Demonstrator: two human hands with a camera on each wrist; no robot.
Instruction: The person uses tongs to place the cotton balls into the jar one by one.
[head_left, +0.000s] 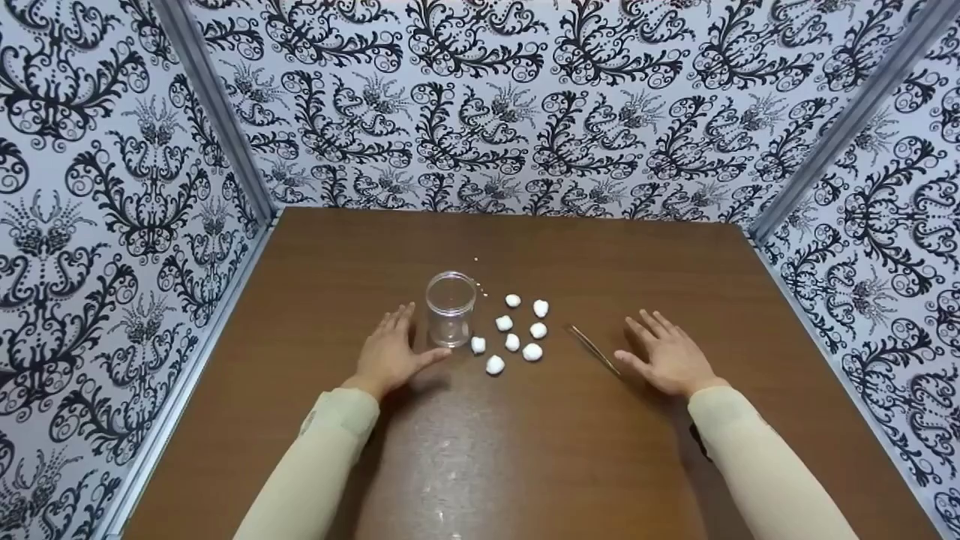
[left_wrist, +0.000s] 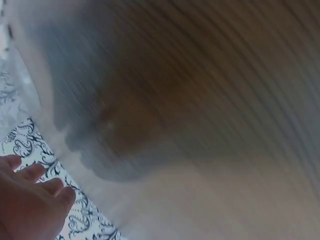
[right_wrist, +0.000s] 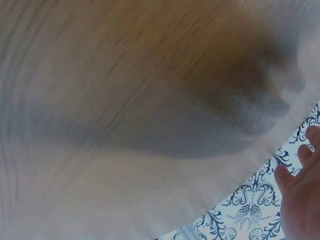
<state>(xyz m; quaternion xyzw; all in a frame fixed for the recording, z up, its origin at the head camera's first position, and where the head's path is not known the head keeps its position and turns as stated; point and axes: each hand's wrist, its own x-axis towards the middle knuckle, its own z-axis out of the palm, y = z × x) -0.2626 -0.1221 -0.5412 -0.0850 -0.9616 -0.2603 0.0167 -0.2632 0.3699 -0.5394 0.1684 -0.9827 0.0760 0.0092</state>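
In the head view my left hand (head_left: 388, 355) is beside the left of a clear jar (head_left: 450, 330), fingers extended and thumb spread toward the jar's base. Several white cotton balls (head_left: 532, 352) lie loosely grouped to the right of the jar. Slim metal tweezers (head_left: 595, 350) lie slanted between the cotton balls and my right hand (head_left: 669, 360). That hand has its fingers spread, thumb pointing toward the tweezers, and holds nothing. The left wrist view catches part of my left hand (left_wrist: 37, 202) at the lower left; the right wrist view has part of my right hand (right_wrist: 302, 192) at the lower right.
The brown wooden table (head_left: 510, 465) carries everything. Tiny white bits (head_left: 484, 294) lie just right of the jar. Patterned black-and-white walls (head_left: 480, 112) enclose the back and both sides, with grey metal posts (head_left: 217, 112) at the corners.
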